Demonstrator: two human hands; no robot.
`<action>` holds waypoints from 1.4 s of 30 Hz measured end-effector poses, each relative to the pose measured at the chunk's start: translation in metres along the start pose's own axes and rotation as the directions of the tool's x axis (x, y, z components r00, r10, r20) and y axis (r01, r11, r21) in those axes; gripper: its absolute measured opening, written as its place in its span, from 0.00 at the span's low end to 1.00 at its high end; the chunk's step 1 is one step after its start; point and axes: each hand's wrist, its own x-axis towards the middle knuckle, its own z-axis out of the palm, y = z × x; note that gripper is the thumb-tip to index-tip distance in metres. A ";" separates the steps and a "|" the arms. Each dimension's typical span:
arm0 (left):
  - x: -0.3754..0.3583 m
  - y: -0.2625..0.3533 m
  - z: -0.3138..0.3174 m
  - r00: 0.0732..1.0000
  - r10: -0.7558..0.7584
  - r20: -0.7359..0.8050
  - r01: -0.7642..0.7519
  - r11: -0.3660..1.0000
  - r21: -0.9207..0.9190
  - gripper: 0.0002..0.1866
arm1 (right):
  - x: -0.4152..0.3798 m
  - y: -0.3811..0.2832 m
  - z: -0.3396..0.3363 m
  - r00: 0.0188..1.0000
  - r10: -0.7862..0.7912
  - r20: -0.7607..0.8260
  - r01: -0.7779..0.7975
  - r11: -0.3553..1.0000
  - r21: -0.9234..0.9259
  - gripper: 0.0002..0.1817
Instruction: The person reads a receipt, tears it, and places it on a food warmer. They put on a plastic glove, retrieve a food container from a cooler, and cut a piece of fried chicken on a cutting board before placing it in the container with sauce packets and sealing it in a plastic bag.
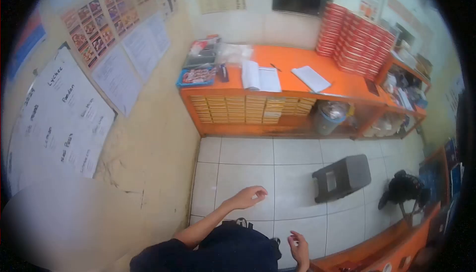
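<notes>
On the white sheet (pixel 69 118), up and to the left of the left grip (pixel 249 197), handwriting read "Lychee", "Pandan" and "Lemon". Print on the wall posters (pixel 91 31) and stacked boxes (pixel 362 44) was too small to read.

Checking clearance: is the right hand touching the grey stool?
Apart. The head view shows white floor tiles plainly between the right hand and the grey stool.
</notes>
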 end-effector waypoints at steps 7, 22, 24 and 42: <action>0.039 -0.072 -0.155 0.934 -0.149 -0.325 0.132 0.988 -0.074 0.13 | 0.186 -0.075 0.071 0.921 -0.041 0.388 0.057 0.998 -0.031 0.20; 0.262 -0.191 -0.553 0.499 -0.326 -0.803 0.262 0.940 -0.218 0.15 | 0.649 -0.292 0.127 0.903 -0.307 0.299 0.348 0.933 -0.094 0.16; 0.299 -0.230 -0.635 0.450 -0.226 -0.864 0.215 0.966 -0.141 0.14 | 0.682 -0.327 0.150 0.908 -0.292 0.300 0.319 0.946 -0.047 0.16; 0.470 -0.342 -0.993 0.388 0.172 -0.905 0.348 0.882 0.317 0.06 | 0.794 -0.518 0.307 0.982 0.183 -0.050 -0.183 0.983 0.002 0.13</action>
